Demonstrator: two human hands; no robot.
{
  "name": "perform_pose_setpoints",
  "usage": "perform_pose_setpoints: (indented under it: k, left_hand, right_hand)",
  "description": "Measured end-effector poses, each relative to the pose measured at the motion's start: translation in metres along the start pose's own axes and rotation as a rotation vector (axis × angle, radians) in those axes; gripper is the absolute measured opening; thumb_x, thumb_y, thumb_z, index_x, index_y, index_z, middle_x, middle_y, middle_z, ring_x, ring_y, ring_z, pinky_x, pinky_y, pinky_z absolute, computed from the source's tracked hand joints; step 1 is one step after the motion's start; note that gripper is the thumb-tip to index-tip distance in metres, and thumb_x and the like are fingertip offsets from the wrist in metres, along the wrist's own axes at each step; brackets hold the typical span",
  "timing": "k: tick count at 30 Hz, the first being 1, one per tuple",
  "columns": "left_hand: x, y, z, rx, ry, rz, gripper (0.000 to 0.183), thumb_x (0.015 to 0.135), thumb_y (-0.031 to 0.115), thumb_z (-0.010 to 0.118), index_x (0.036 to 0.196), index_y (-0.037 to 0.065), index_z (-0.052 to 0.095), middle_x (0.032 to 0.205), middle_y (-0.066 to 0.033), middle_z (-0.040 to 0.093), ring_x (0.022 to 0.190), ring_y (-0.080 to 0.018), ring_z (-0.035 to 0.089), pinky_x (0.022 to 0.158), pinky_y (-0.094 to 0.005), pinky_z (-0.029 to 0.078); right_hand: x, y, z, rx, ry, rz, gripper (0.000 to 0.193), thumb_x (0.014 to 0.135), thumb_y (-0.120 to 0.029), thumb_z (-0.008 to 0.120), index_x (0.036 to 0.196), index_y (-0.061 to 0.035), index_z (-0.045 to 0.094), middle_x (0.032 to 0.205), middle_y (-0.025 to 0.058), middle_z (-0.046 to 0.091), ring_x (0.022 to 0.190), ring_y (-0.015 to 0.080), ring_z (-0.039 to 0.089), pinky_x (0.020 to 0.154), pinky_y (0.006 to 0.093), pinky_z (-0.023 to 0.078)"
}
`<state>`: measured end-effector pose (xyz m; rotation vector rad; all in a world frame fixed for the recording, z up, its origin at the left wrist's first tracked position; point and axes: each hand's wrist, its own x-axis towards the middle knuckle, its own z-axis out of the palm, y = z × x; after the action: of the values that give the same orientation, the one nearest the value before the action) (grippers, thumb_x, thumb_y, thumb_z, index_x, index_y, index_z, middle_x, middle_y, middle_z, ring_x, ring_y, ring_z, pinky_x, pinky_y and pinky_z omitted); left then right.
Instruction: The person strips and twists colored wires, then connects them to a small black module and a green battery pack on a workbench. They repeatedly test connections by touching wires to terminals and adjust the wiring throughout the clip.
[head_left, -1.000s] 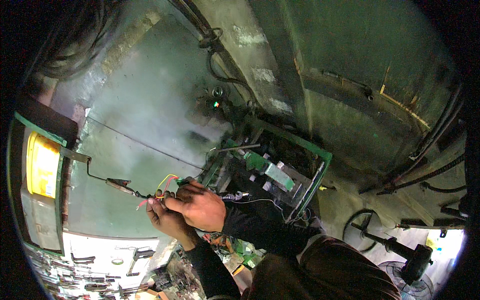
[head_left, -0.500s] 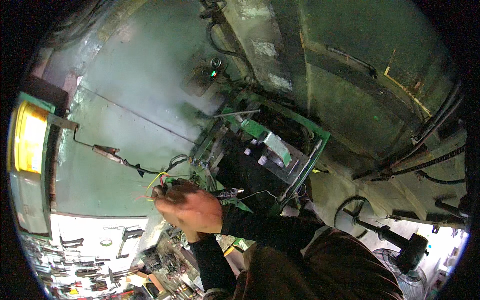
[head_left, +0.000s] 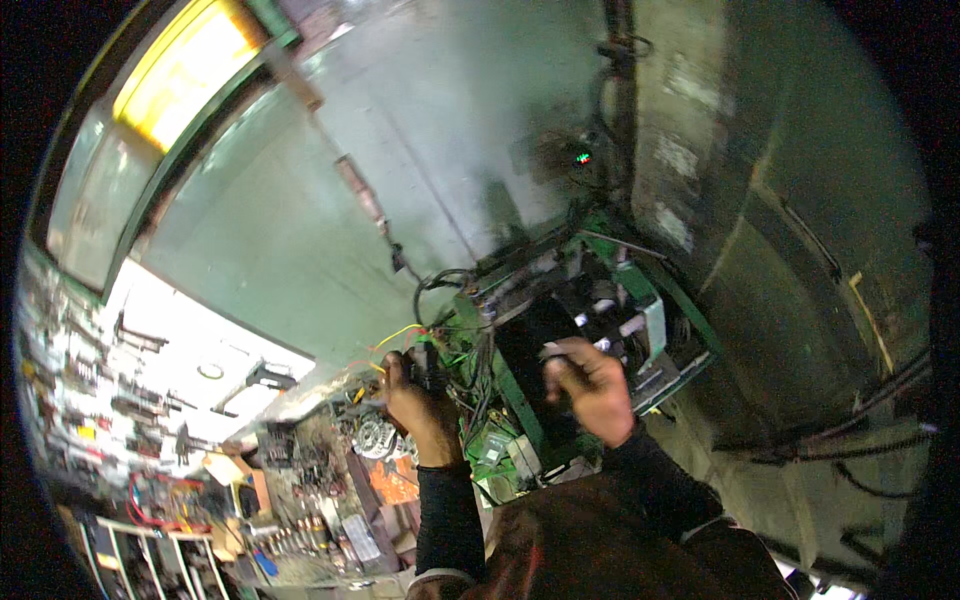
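Hands: left hand [head_left: 418,400] pinches thin yellow and red wires [head_left: 400,338], fingers curled.
Right hand [head_left: 590,385]: fingers pressed together on green open-framed electrical unit [head_left: 560,330], steadying it.

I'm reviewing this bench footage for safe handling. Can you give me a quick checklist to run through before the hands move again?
1. Left hand grips the bundle of wires: ok, fingers closed around it.
2. Right hand has contact with the black panel: ok, fingers curled on its edge.
3. Hands apart, not crossing: ok.
4. Loose black cable free of the left hand: cannot tell, it loops just above.
5. Green-framed unit steady on its support: cannot tell.
6. Lighting on the work: not ok, interior is dim.
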<state>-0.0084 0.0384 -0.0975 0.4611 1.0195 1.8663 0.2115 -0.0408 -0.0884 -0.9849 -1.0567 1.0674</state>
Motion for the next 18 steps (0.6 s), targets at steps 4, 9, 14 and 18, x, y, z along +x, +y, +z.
perform_pose_setpoints:
  k: [4,9,14,18]
  left_hand:
    - [-0.011,0.016,-0.004,-0.088,-0.005,-0.046,0.019,0.104,0.03,0.054,0.094,0.013,0.055,0.086,-0.001,0.058,0.074,-0.015,0.057,0.057,-0.03,0.045]
    - [-0.025,0.03,-0.023,-0.135,0.061,-0.06,0.022,0.104,0.033,0.053,0.107,0.011,0.059,0.094,-0.0025,0.064,0.079,-0.0167,0.063,0.06,-0.0309,0.051]
    - [-0.037,0.048,-0.054,-0.072,-0.024,0.068,0.027,0.103,0.035,0.058,0.115,0.011,0.057,0.094,-0.0056,0.066,0.073,-0.0169,0.066,0.059,-0.0277,0.053]
    - [-0.044,0.057,-0.073,0.007,0.159,0.13,0.017,0.104,0.025,0.057,0.1,0.009,0.054,0.083,-0.0008,0.056,0.075,-0.0113,0.054,0.068,-0.0268,0.047]
  right_hand:
    - [0.007,0.022,-0.025,0.159,0.07,0.262,0.015,0.099,-0.01,0.058,0.109,0.0006,0.063,0.084,0.0084,0.06,0.075,0.0182,0.058,0.062,0.0333,0.05]
    - [0.023,0.04,-0.029,0.502,0.133,0.345,0.016,0.101,-0.013,0.055,0.113,-0.0037,0.059,0.084,0.008,0.058,0.076,0.0252,0.059,0.071,0.0418,0.049]
    - [0.028,0.051,-0.019,0.344,0.077,0.422,0.014,0.099,-0.013,0.057,0.108,-0.0046,0.063,0.082,0.0062,0.059,0.074,0.0207,0.058,0.065,0.0369,0.049]
    - [0.023,0.047,0.001,0.12,-0.091,0.428,0.013,0.097,-0.013,0.061,0.105,-0.0037,0.065,0.08,0.0042,0.059,0.068,0.0143,0.055,0.057,0.0307,0.046]
